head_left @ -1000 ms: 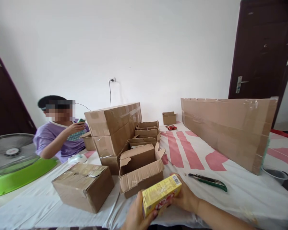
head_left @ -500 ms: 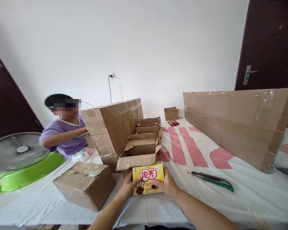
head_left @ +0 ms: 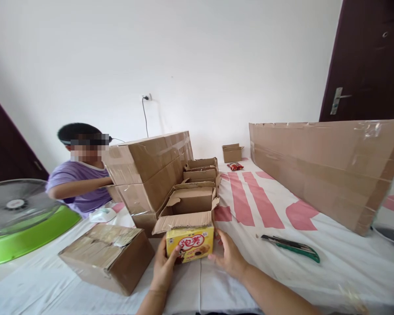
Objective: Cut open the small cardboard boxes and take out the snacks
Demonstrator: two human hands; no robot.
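Note:
A yellow cream puff box (head_left: 191,245) with red and white lettering stands in front of an open cardboard box (head_left: 184,223), just below its near flap. My left hand (head_left: 163,262) grips the left side of the yellow box, thumb across its front. At the right side, my right hand (head_left: 231,256) has its fingers spread, and the thumb tip is by the lower right corner; whether it touches is hard to tell. To the left of my left hand lies a closed cardboard box (head_left: 107,256).
A green utility knife (head_left: 292,248) lies on the right. Several open cartons stand behind, beside a taped carton stack (head_left: 151,168). A long cardboard panel (head_left: 325,170) rises at the right. Another person (head_left: 82,179) sits at the left behind a fan (head_left: 19,218). A red packet (head_left: 235,166) lies farther back.
The yellow box has shifted left and lower, close against the open carton. My right hand's fingers have loosened from its right side. The view has turned slightly.

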